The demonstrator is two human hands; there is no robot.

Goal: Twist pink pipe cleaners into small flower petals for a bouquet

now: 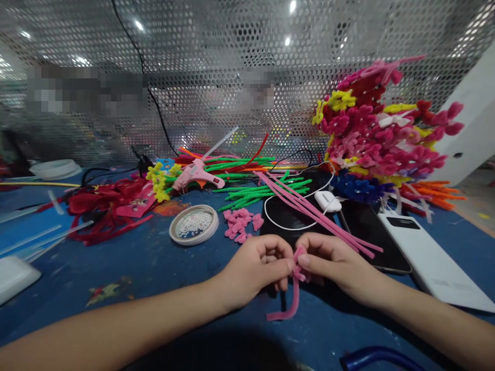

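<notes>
My left hand (257, 265) and my right hand (332, 263) meet at the middle of the blue table (154, 268), both pinching a pink pipe cleaner (292, 296). Its top is twisted into a small loop between my fingertips, and its tail hangs down and curls left on the table. Just beyond my left hand lies a small heap of finished pink flowers (242, 222). A bundle of long pink pipe cleaners (309, 208) slants across a black pad (286, 216) behind my right hand.
A round tin of white beads (193, 224) and a pink glue gun (197, 174) sit to the left. Green pipe cleaners (263, 191), red scraps (104, 206), a big bunch of made flowers (379, 139), a phone (367, 226) and a white power bank (429, 257) crowd the back and right. Perforated metal screen (232, 67) behind.
</notes>
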